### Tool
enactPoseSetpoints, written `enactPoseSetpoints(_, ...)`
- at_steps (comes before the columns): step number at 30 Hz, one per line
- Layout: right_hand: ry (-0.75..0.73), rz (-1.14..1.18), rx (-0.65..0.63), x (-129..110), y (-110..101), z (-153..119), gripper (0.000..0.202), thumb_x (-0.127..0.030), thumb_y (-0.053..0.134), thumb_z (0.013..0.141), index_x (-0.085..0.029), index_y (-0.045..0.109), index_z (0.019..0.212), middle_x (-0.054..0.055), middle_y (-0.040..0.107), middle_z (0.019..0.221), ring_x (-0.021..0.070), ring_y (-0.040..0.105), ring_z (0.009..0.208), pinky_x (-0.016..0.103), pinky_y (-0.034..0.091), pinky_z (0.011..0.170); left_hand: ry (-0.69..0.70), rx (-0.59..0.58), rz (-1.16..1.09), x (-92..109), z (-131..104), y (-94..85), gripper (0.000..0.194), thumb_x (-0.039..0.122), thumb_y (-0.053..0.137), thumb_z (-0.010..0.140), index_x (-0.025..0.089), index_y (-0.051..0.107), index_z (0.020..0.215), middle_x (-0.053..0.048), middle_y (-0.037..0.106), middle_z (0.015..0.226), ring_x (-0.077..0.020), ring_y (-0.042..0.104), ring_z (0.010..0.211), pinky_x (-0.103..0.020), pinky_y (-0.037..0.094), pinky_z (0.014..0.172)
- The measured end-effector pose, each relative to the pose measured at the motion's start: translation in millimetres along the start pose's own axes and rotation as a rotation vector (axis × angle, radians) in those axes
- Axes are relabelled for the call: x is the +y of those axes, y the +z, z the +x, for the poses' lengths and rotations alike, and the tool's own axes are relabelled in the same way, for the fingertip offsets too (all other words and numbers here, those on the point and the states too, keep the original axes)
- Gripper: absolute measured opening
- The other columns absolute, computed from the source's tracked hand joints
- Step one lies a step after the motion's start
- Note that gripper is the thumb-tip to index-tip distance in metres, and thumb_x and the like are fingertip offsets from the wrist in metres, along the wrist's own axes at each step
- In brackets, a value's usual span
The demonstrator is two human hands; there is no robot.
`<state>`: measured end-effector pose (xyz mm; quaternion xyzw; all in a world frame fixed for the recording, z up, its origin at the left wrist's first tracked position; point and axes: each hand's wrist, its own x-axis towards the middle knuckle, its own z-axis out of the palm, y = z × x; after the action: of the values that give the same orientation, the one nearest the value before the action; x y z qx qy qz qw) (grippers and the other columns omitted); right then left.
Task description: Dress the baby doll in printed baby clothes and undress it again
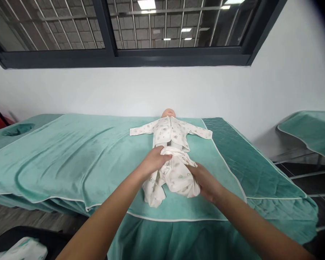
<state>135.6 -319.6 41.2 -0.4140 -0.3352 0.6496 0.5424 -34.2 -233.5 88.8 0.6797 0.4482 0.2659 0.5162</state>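
Note:
A baby doll (168, 112) lies on its back on the green bed, head toward the wall and arms spread out. It wears a white printed baby jacket (164, 130). White printed baby pants (176, 173) are bunched around its lower body, one leg hanging toward the near edge. My left hand (156, 159) grips the waistband on the left, thumb on top. At the right side of the pants is my right hand (203, 180), its fingers partly tucked behind or inside the cloth. The doll's legs and feet are hidden by the pants.
The green bed cover (70, 151) has a white-trimmed edge at the front. A face hole (18, 129) is at the far left. Folded white cloth (25, 249) sits on something black at bottom left. Behind the bed are a white wall and a barred window (162, 32).

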Motion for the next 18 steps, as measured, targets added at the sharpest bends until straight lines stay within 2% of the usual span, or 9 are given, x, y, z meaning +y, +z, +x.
enactPoseSetpoints(3, 0.051, -0.085, 0.089, 25, -9, -7, 0.048, -0.042, 0.075, 0.075, -0.018, 0.070, 0.117, 0.008, 0.077, 0.099, 0.0255, 0.070, 0.084, 0.034, 0.054, 0.073, 0.018, -0.036, 0.495, -9, 0, 8.2, 0.016, 0.031, 0.058, 0.079, 0.019, 0.064, 0.087, -0.007, 0.071, 0.092, -0.0245, 0.065, 0.084, -0.030, 0.044, 0.065)
enactPoseSetpoints(6, 0.044, -0.273, 0.176, 34, -17, -6, 0.039, -0.042, 0.074, 0.074, -0.018, 0.073, 0.104, 0.006, 0.076, 0.094, 0.0239, 0.067, 0.079, 0.032, 0.050, 0.067, 0.030, -0.094, 0.704, -8, -3, 17.2, 0.016, 0.030, 0.055, 0.081, 0.019, 0.065, 0.088, -0.009, 0.070, 0.092, -0.0253, 0.065, 0.085, -0.030, 0.041, 0.064)
enactPoseSetpoints(8, 0.031, -0.351, 0.181, 33, -18, -4, 0.036, -0.045, 0.074, 0.073, -0.019, 0.073, 0.098, 0.004, 0.075, 0.089, 0.0233, 0.064, 0.077, 0.032, 0.049, 0.065, 0.048, -0.122, 0.713, -3, -5, 19.8, 0.017, 0.030, 0.055, 0.082, 0.020, 0.066, 0.088, -0.010, 0.070, 0.090, -0.0258, 0.065, 0.084, -0.030, 0.040, 0.064)
enactPoseSetpoints(13, 0.029, -0.262, 0.003, 30, -10, -4, 0.028, -0.046, 0.066, 0.081, -0.023, 0.072, 0.096, 0.002, 0.074, 0.087, 0.0201, 0.060, 0.070, 0.031, 0.044, 0.061, 0.068, -0.202, 0.705, 11, -10, 12.2, 0.016, 0.031, 0.057, 0.081, 0.020, 0.067, 0.083, -0.010, 0.071, 0.086, -0.0255, 0.064, 0.077, -0.031, 0.038, 0.062)
enactPoseSetpoints(18, 0.078, -0.259, 0.111, 33, -11, 3, 0.031, -0.044, 0.066, 0.080, -0.021, 0.072, 0.100, 0.002, 0.073, 0.082, 0.0202, 0.060, 0.066, 0.031, 0.043, 0.061, 0.057, -0.210, 0.614, 6, -5, 10.9, 0.018, 0.032, 0.059, 0.081, 0.021, 0.070, 0.090, -0.009, 0.073, 0.092, -0.0262, 0.065, 0.082, -0.031, 0.040, 0.064)
